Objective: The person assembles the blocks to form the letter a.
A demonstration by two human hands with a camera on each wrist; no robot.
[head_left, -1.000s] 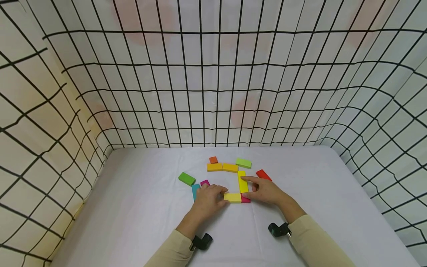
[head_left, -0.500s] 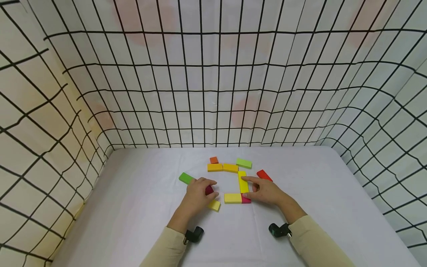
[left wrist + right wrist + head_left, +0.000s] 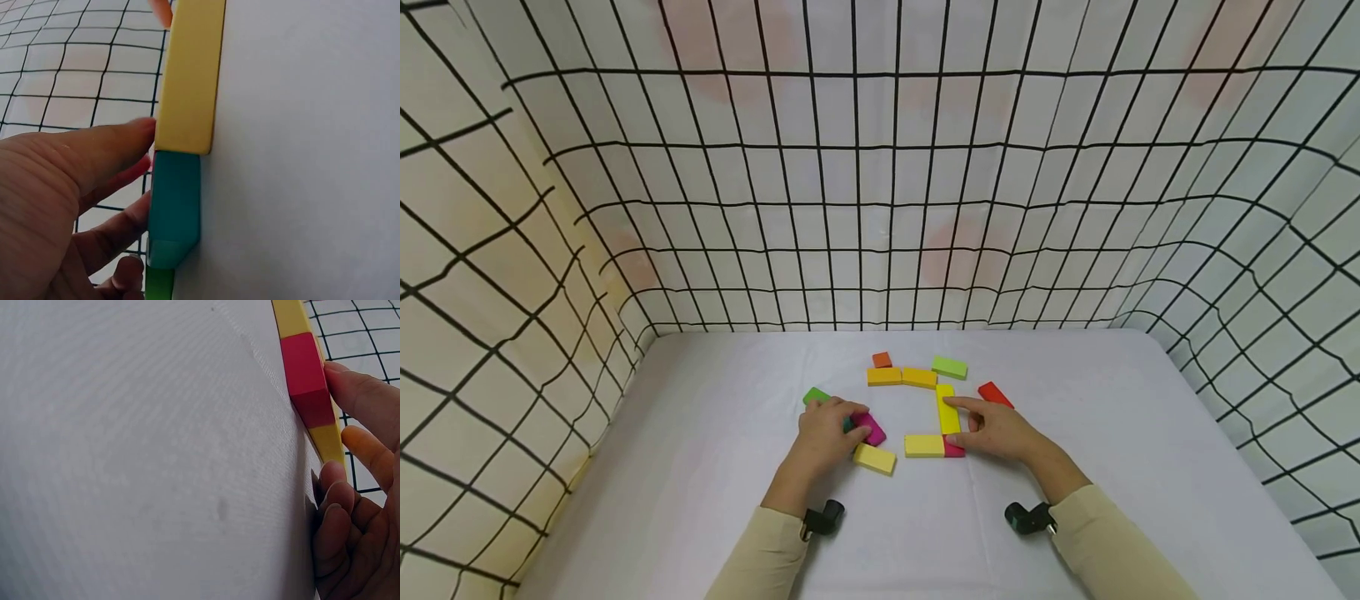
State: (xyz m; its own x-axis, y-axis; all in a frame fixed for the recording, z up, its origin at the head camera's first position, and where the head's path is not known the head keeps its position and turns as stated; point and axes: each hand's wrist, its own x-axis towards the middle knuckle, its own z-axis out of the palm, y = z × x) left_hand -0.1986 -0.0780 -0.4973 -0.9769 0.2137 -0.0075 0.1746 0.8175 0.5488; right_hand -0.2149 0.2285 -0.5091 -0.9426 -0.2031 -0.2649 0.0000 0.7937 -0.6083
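My left hand (image 3: 823, 433) curves loosely over a teal block (image 3: 176, 200), mostly hidden from the head camera. Its thumb and index finger lie by a magenta block (image 3: 870, 428); whether they touch it is unclear. A pale yellow block (image 3: 875, 459) lies just below the thumb. My right hand (image 3: 996, 429) rests its index fingertip on an upright-running yellow block (image 3: 947, 410), and its thumb touches the small crimson block (image 3: 305, 375) at that block's near end. Another pale yellow block (image 3: 923, 447) adjoins the crimson one on the left.
Two orange-yellow blocks (image 3: 884, 377) lie end to end behind, with a small orange block (image 3: 882, 359) and a light green block (image 3: 950, 367) beyond. A red block (image 3: 995, 393) sits right; a green block (image 3: 815, 395) sits left. Black wire mesh (image 3: 891, 250) surrounds the white table (image 3: 700, 467).
My left hand has moved left from the near pale yellow block, passing over the magenta block, which now lies nearer and farther right. A second pale yellow block is uncovered. The right hand stays still.
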